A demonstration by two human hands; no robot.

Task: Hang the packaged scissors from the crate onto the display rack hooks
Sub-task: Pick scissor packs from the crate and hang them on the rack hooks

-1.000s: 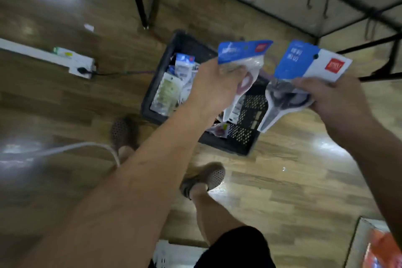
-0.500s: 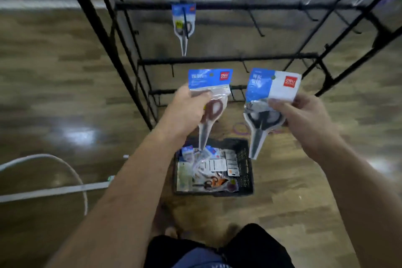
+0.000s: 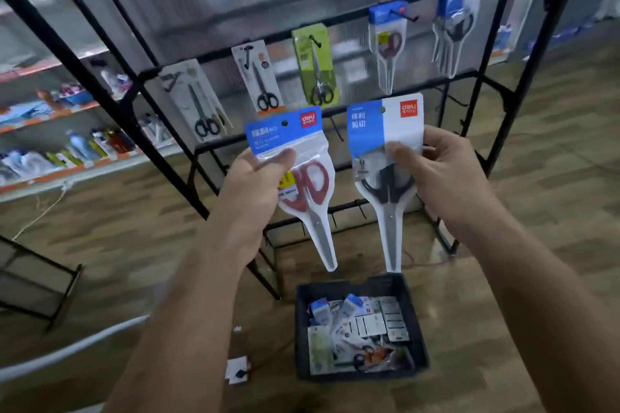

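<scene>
My left hand (image 3: 250, 188) grips a pack of red-handled scissors (image 3: 310, 184) with a blue header card. My right hand (image 3: 446, 174) grips a pack of black-handled scissors (image 3: 385, 178) with a blue and white header. Both packs hang point down in front of the black display rack (image 3: 335, 134). Several scissor packs hang on the rack's upper hooks, among them a green pack (image 3: 315, 64) and a blue-topped pack (image 3: 387, 40). The black crate (image 3: 416, 322) sits on the floor below, holding several more packs.
Shelves of goods (image 3: 67, 144) run along the left wall. A white cable (image 3: 67, 349) and a small white socket block (image 3: 237, 369) lie on the wooden floor left of the crate. Another black frame (image 3: 50, 278) stands at the far left.
My head has lifted from the crate to the rack, and both hands have risen with their packs from above the crate to the rack's middle bars.
</scene>
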